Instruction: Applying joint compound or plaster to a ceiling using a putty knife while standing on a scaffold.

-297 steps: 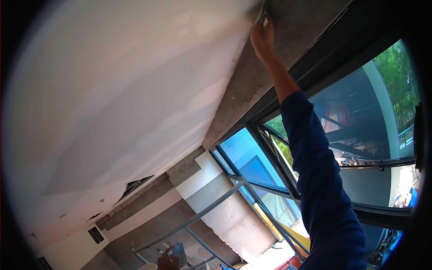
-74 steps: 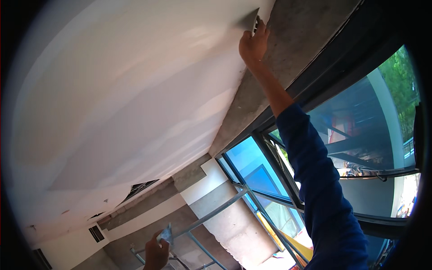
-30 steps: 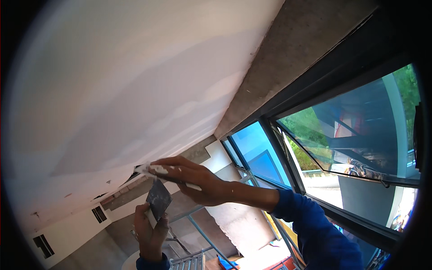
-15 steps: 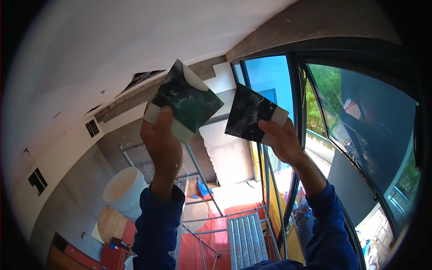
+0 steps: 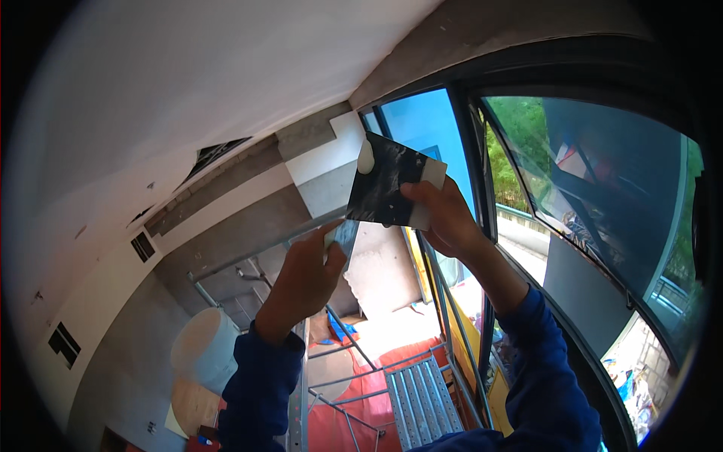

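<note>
My right hand (image 5: 452, 218) is closed on the pale back edge of a flat square putty scraper (image 5: 385, 184), thumb lying on its dark, shiny, streaked blade. A pale blob of putty (image 5: 366, 157) clings to the blade's upper left corner. Lower and to the left, my left hand (image 5: 301, 279) grips a second putty scraper (image 5: 345, 239), which is turned nearly edge-on. Its far end meets or passes behind the right scraper's lower edge; I cannot tell if they touch.
A whitish ceiling (image 5: 188, 83) slopes overhead at the left. Dark-framed windows (image 5: 602, 203) stand close on the right, one sash tilted open. Below are scaffold bars (image 5: 343, 331), a perforated metal plank (image 5: 423, 403), red floor covering (image 5: 331, 422) and a large white bucket (image 5: 207, 343).
My left hand has dropped and turned its scraper edge-on below the right one. The right scraper has shifted left, and putty now shows on its corner. The whole view has shifted slightly.
</note>
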`<move>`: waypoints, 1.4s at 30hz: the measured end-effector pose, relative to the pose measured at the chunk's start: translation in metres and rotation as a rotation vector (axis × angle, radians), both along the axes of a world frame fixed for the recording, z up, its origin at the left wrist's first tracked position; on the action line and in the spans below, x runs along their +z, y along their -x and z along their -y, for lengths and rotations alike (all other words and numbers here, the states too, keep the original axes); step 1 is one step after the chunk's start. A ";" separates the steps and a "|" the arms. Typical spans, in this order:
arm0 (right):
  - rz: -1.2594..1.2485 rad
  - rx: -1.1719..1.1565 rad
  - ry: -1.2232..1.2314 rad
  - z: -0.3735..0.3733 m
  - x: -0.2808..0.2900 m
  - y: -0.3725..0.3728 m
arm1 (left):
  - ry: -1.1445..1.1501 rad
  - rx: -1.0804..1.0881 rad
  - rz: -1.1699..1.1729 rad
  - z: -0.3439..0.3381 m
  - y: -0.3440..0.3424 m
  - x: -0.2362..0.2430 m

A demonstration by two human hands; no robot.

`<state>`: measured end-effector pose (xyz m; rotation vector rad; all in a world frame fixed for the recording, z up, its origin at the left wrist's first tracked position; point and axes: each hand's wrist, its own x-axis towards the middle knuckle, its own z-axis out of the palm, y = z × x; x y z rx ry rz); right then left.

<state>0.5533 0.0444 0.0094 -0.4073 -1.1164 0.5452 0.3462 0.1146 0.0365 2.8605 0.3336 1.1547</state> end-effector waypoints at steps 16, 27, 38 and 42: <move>-0.219 -1.089 -0.927 0.112 0.255 -0.163 | -0.029 0.254 0.027 -0.079 0.085 -0.025; -0.265 -1.306 -0.907 0.135 0.291 -0.192 | 0.012 0.329 -0.009 -0.087 0.106 -0.030; -0.301 -1.597 -0.868 0.085 0.306 -0.108 | 0.037 0.464 -0.167 -0.101 0.149 -0.045; -0.235 -1.562 -0.957 0.095 0.282 -0.129 | 0.044 0.481 -0.136 -0.080 0.142 -0.045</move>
